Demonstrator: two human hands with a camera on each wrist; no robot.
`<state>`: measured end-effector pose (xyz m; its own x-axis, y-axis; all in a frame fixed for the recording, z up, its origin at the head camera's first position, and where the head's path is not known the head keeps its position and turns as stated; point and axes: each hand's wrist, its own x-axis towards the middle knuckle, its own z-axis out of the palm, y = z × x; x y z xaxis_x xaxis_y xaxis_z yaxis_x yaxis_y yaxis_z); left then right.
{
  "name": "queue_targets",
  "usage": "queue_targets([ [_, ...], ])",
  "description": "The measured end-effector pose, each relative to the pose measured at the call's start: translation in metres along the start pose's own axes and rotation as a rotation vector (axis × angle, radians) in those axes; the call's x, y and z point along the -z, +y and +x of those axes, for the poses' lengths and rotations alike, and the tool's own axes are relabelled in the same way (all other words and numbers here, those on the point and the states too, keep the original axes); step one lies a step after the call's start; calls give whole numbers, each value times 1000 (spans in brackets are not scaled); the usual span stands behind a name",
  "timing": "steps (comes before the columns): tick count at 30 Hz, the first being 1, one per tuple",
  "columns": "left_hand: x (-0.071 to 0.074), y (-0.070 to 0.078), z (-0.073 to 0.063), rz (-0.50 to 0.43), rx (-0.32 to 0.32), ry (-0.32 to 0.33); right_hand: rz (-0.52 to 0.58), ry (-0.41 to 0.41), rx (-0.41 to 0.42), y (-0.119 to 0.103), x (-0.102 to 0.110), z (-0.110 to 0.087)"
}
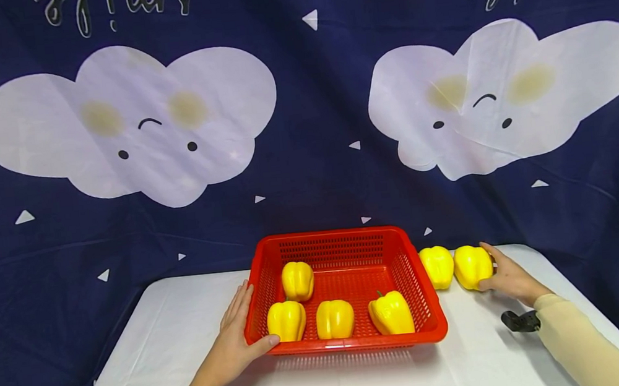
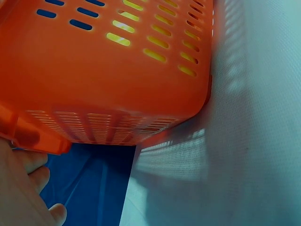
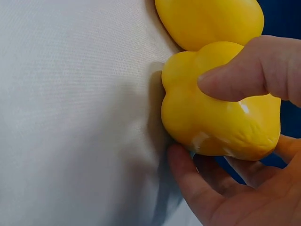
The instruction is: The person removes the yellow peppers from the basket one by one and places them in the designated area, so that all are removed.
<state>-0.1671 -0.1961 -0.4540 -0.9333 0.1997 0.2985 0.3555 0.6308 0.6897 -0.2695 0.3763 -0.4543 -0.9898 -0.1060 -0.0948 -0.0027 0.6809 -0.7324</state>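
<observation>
My right hand (image 1: pixel 513 276) grips a yellow bell pepper (image 1: pixel 473 267) on the white table, right of the red basket (image 1: pixel 346 343). In the right wrist view the thumb (image 3: pixel 230 84) presses the top of this pepper (image 3: pixel 188 117), with the other fingers around its far side. A second bell pepper (image 1: pixel 437 266) stands between it and the basket. My left hand (image 1: pixel 238 343) rests at the basket's front left corner, fingers along the left side and thumb across the front rim. Inside the basket are several yellow bell peppers (image 1: pixel 335 320), three of them in a front row.
The white tablecloth (image 1: pixel 151 351) runs out to both sides and in front of the basket. Behind the table hangs a dark blue cloth (image 1: pixel 313 112) with upside-down clouds and white triangles. Black wrist devices (image 1: pixel 520 320) show at both sleeves.
</observation>
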Motion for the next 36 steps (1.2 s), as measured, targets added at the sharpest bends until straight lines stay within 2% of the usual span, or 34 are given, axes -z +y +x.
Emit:
queue_targets([
  [13,0,1,0,-1,-12,3,19,-19,-10,0,0,0],
  [26,0,0,0,-9,6,-6,39,-29,1,-4,4,-3],
  [36,1,2,1,4,31,-17,-2,56,33,-16,20,-9],
])
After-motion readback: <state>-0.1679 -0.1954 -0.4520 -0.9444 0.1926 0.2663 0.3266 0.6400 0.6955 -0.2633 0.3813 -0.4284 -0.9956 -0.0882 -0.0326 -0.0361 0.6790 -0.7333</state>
